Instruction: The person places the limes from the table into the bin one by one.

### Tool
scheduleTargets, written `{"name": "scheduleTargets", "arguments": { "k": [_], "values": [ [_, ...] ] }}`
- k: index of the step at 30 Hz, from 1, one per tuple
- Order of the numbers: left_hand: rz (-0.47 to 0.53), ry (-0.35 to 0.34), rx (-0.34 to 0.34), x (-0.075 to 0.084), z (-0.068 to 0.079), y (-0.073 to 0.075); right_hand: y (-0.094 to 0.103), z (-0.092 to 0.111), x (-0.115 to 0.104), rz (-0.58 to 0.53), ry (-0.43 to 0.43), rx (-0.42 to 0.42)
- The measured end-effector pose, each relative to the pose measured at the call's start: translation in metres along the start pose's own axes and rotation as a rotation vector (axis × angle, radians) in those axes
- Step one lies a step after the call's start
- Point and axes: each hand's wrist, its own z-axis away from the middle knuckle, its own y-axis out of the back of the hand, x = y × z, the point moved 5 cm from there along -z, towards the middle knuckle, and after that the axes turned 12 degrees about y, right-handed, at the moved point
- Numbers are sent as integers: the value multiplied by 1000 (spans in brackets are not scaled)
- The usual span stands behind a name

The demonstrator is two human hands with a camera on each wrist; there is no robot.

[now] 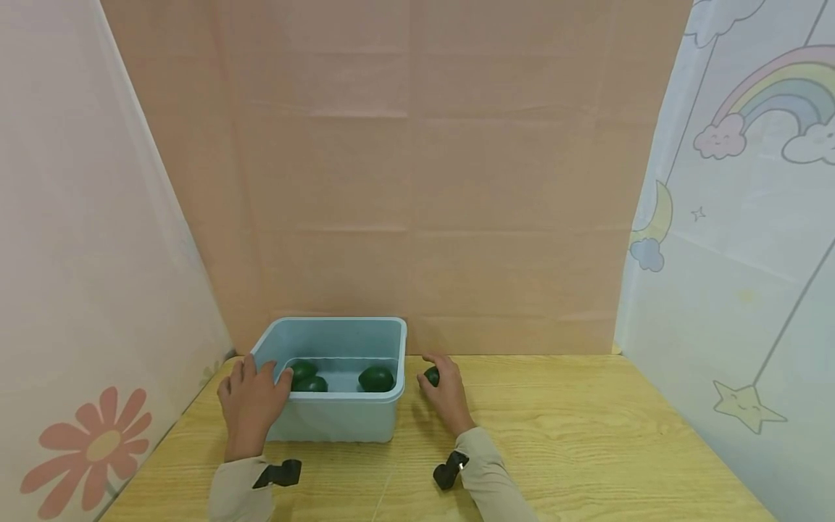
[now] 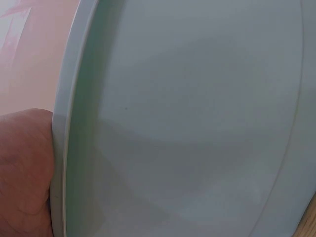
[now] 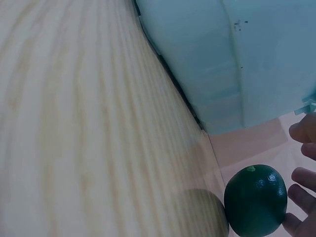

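Observation:
A light blue plastic bin (image 1: 333, 420) stands on the wooden table, with several dark green avocados (image 1: 376, 378) on its floor. My left hand (image 1: 251, 402) holds the bin's near left corner, thumb over the front rim and fingers along the left side. In the left wrist view, part of that hand (image 2: 24, 173) lies against the pale rim (image 2: 59, 148). To the right of the bin, my right hand (image 1: 446, 391) holds another avocado (image 1: 432, 375) between thumb and fingers. The right wrist view shows this glossy avocado (image 3: 256, 201) beside the fingers (image 3: 302, 197), below the bin wall (image 3: 207, 64).
The wooden table (image 1: 574, 435) reaches back to a tan hanging sheet (image 1: 417, 181). Pale printed sheets hang at the left (image 1: 78, 217) and right (image 1: 737, 304). Each wrist carries a small black camera.

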Motion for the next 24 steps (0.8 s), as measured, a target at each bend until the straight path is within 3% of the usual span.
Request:
{"name": "scheduleTargets", "arguments": {
  "k": [11, 24],
  "values": [
    [-3, -11, 29, -1, -2, -1, -2, 1, 4, 29, -69, -43],
    [-10, 5, -18, -1, -2, -1, -2, 5, 6, 48, -92, -65]
  ]
}}
